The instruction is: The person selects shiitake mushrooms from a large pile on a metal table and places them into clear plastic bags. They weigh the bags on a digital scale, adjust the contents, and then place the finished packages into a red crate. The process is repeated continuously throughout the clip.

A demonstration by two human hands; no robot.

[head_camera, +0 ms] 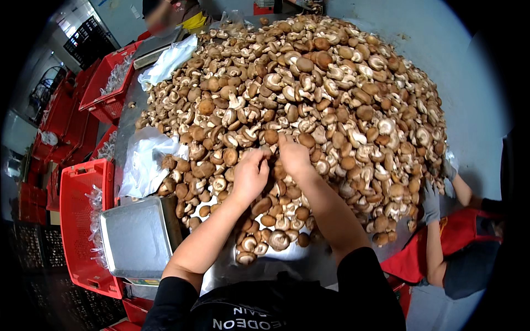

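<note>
A large heap of brown-capped mushrooms (pixel 356 111), shiitake by their look, covers most of a metal table (pixel 223 269). Both of my hands are in the near middle of the heap, close together. My left hand (pixel 251 171) has its fingers curled at the mushrooms; whether it grips one is hidden. Just right of it, my right hand (pixel 293 155) reaches forward with its fingertips among the caps, beside a round brown cap (pixel 271 137). Its hold is also unclear. Several loose mushrooms (pixel 278 240) lie nearer to me, below my wrists.
Left of the heap are white plastic bags (pixel 145 163) and a weighing scale with a metal pan (pixel 134 238). Red crates (pixel 68 231) with clear bags stand beyond. A co-worker's gloved hands (pixel 431 202) touch the heap at right; another person (pixel 178 12) is at the far side.
</note>
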